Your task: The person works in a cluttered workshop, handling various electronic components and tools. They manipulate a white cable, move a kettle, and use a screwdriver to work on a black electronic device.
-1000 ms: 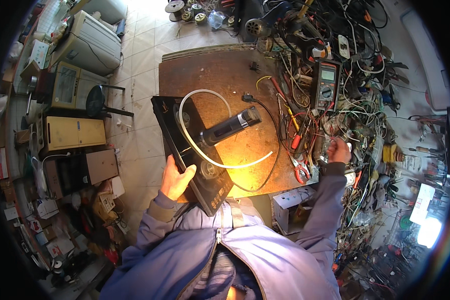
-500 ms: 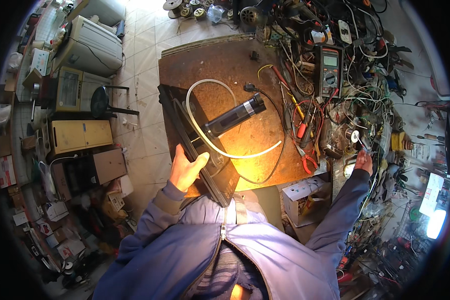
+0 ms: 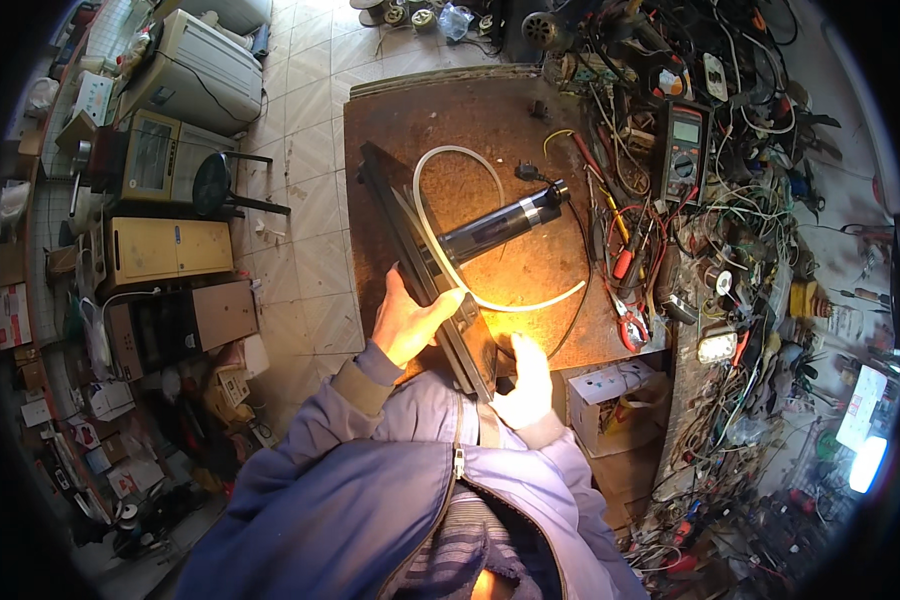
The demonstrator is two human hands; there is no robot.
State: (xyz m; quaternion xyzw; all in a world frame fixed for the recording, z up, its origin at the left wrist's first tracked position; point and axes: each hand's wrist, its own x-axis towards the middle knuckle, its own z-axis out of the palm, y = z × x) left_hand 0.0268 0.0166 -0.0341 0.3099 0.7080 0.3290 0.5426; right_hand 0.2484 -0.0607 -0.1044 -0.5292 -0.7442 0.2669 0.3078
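Observation:
A flat black appliance (image 3: 395, 205) is tilted up on edge over the near left of the worktable. A black cylinder (image 3: 500, 225) with a silver band sticks out from its side, and a pale flexible hose (image 3: 422, 190) loops from it. My left hand (image 3: 410, 318) grips the appliance's left edge, thumb over the top and fingers behind. At its near right corner, my right hand (image 3: 526, 388) is closed against the casing, brightly lit, with some fingers hidden. A black cord (image 3: 587, 240) with a plug (image 3: 530, 172) lies beside the cylinder.
The brown worktable (image 3: 410, 110) carries screwdrivers, red-handled pliers (image 3: 631, 330) and a multimeter (image 3: 684, 150) along its right side. Tangled wires pile up beyond. A lit work lamp (image 3: 717, 347) and a solder spool (image 3: 717, 280) sit there. An open carton (image 3: 610, 400) stands under the table edge.
My right hand has come back from the clutter on the right to the appliance's near corner. My left hand keeps its hold, and the appliance stands more steeply on edge.

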